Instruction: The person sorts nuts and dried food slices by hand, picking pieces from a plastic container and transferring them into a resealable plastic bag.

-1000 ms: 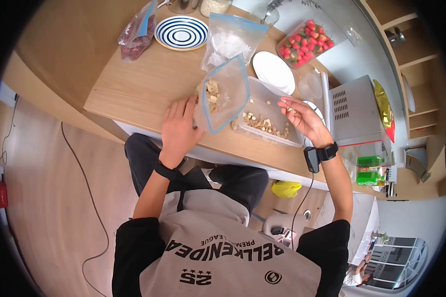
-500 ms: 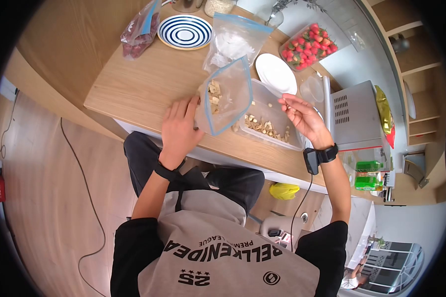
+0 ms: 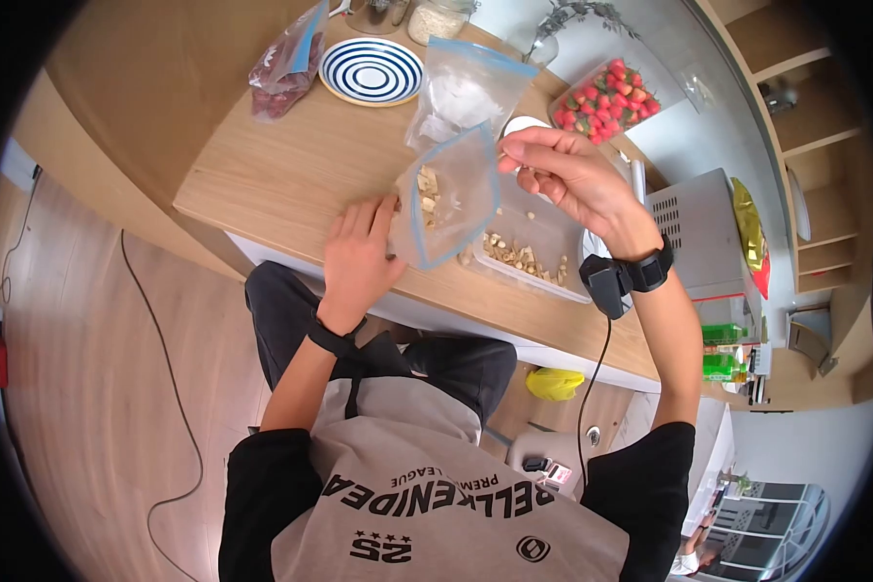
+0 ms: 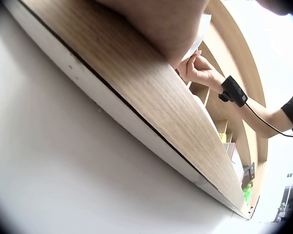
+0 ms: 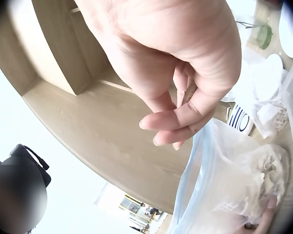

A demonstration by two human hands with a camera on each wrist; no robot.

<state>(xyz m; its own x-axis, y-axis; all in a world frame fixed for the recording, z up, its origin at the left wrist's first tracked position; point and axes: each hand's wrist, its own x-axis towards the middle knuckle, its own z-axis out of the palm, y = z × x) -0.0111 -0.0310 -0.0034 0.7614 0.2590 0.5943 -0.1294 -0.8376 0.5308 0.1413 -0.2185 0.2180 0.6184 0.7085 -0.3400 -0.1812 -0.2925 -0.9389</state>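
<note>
The right hand (image 3: 580, 182) has moved left to the mouth of the zip bag (image 3: 468, 179), centre frame, shifting work there from the tub (image 3: 545, 215). Its fingers are bunched; whether they hold anything, I cannot tell. The left hand (image 3: 362, 252), fingers relaxed, touches the bag, which contains pale chunks (image 3: 427, 194).

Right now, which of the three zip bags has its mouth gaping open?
The front bag, with pale pieces inside; the dark-red-filled bag and white-filled bag, farther back, show no gaping mouth.
</note>
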